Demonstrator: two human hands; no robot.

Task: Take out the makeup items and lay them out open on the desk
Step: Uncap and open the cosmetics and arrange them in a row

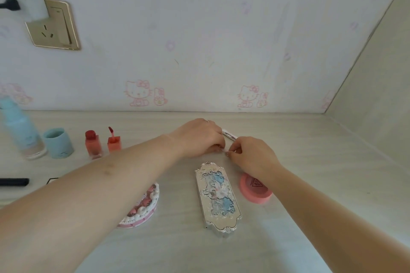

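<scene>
Ornate silver palette (218, 197): laid flat on the desk (310, 184) nearest the viewer, lid closed; its contents cannot be seen.
Cake-shaped case (142, 206): set to the left, partly hidden under the left forearm, apparently closed.
Pink round compact (255, 190): placed just right of the palette, closed, partly covered by the right wrist.
Right hand (250, 157): fingers curled, their tips pinching one end of a small pale item that is mostly hidden.
Left hand (199, 137): curled over and gripping the other part of the same item; a slim white tube (229, 135) is seen poking out behind the knuckles, probably that item.
Step in hand: judged to be the uncapping of this slim item. The body is best held steady by the left hand while the cap is drawn straight off by the right, then both parts laid side by side.
Lip tint bottle (92, 144): stood open farther left, colour liquid inside, its wand cap (114, 142) stood beside it.
Blue bottle (21, 131): uncapped at the far left, its blue cap (58, 143) set next to it.
</scene>
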